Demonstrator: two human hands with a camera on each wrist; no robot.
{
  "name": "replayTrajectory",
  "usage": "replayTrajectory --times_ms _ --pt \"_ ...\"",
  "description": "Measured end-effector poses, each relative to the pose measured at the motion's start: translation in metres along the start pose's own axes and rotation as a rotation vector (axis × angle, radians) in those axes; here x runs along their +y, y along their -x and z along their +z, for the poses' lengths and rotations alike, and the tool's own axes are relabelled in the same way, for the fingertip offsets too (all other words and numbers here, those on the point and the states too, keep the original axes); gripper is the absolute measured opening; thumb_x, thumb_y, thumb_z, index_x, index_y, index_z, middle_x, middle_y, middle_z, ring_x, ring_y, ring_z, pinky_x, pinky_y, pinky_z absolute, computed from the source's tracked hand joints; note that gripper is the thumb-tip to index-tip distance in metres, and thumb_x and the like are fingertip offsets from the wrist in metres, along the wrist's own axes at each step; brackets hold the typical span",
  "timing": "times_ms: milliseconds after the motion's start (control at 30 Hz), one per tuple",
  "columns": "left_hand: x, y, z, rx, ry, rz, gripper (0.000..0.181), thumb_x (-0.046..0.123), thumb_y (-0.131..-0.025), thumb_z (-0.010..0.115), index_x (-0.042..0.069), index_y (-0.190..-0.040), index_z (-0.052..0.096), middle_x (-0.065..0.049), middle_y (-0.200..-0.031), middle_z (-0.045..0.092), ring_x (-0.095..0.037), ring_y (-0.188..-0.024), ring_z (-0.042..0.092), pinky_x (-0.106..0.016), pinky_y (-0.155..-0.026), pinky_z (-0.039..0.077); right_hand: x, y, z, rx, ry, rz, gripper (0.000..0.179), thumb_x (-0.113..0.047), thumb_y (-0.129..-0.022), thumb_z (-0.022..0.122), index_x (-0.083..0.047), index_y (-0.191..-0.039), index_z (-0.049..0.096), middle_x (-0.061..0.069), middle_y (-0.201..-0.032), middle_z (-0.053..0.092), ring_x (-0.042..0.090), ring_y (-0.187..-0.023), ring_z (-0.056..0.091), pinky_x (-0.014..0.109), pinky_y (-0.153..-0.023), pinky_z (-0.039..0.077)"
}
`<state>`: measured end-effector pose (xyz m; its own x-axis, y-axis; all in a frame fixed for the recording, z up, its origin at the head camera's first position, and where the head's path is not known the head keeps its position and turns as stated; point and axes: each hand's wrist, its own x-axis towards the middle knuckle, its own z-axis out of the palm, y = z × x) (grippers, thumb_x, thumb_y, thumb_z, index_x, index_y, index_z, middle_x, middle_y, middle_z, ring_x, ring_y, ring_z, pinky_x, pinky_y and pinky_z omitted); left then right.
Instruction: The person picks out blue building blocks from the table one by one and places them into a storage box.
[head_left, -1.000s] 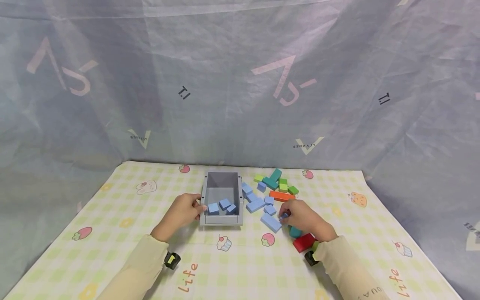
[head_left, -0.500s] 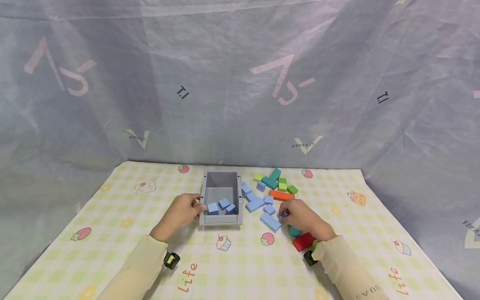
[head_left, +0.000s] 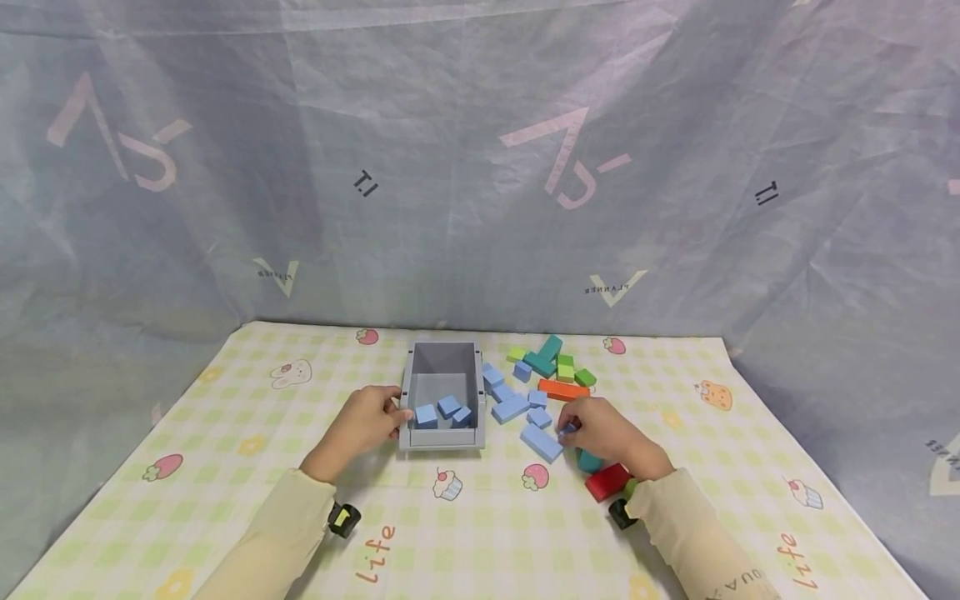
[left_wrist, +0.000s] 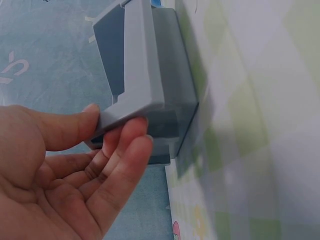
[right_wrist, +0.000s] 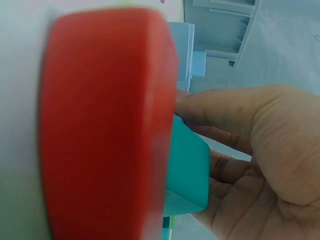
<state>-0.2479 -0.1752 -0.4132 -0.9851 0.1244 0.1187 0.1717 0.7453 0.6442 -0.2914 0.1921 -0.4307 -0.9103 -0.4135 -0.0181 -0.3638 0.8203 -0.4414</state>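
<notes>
A grey open-topped bin (head_left: 442, 440) sits on the tablecloth with several blue blocks (head_left: 426, 416) inside. My left hand (head_left: 366, 419) pinches the bin's left rim, thumb above and fingers beneath, as the left wrist view shows. To the right of the bin, my right hand (head_left: 606, 435) pinches a small blue block (head_left: 567, 430), mostly hidden by the fingers. Just left of that hand lies a long blue block (head_left: 542, 443). A teal block (right_wrist: 191, 172) and a red block (right_wrist: 105, 125) stand close below it, the red one filling much of the right wrist view.
More blue blocks (head_left: 511, 408) lie between the bin and the right hand. Farther back are an orange block (head_left: 564, 390), teal blocks (head_left: 551, 348) and green blocks (head_left: 566, 368). A green block (head_left: 630, 490) shows partly beside the right wrist. A grey curtain (head_left: 465, 208) hangs behind the table.
</notes>
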Motion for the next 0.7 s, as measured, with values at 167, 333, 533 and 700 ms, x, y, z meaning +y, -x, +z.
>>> replayTrajectory --times_ms 167,333,533,700 --pt "0.000 0.000 0.000 -0.004 0.002 -0.001 0.048 0.014 -0.093 0.070 -0.010 -0.133 0.056 -0.001 -0.065 0.059 -0.011 -0.053 0.058 -0.029 -0.059 0.042 0.000 0.000 0.000 0.001 -0.001 0.004 0.010 -0.011 -0.084 0.080 -0.015 -0.091 0.074 -0.008 -0.081 0.063 0.014 -0.078 0.055 0.032 -0.078 0.052" --pt "0.000 0.001 0.000 -0.007 0.001 -0.011 0.048 0.014 -0.094 0.070 -0.009 -0.133 0.057 -0.001 -0.065 0.060 -0.011 -0.054 0.058 -0.028 -0.058 0.042 0.000 -0.001 0.001 -0.005 -0.017 0.010 0.009 -0.011 -0.085 0.080 -0.015 -0.091 0.074 -0.008 -0.081 0.063 0.015 -0.078 0.055 0.032 -0.077 0.051" --pt "-0.001 0.003 -0.001 -0.011 0.000 -0.004 0.045 0.014 -0.094 0.070 -0.008 -0.131 0.059 -0.002 -0.064 0.060 -0.012 -0.053 0.057 -0.028 -0.057 0.042 0.001 -0.002 -0.003 0.043 -0.021 0.015 0.007 -0.010 -0.087 0.077 -0.013 -0.092 0.073 -0.005 -0.083 0.063 0.015 -0.077 0.055 0.032 -0.075 0.051" --pt "0.001 0.000 -0.001 -0.015 0.009 -0.007 0.043 0.015 -0.094 0.070 -0.006 -0.131 0.060 -0.001 -0.065 0.060 -0.011 -0.053 0.057 -0.030 -0.058 0.043 -0.004 -0.002 -0.011 0.240 -0.007 0.013 0.006 -0.010 -0.088 0.075 -0.007 -0.093 0.073 0.002 -0.085 0.062 0.019 -0.075 0.053 0.034 -0.070 0.050"
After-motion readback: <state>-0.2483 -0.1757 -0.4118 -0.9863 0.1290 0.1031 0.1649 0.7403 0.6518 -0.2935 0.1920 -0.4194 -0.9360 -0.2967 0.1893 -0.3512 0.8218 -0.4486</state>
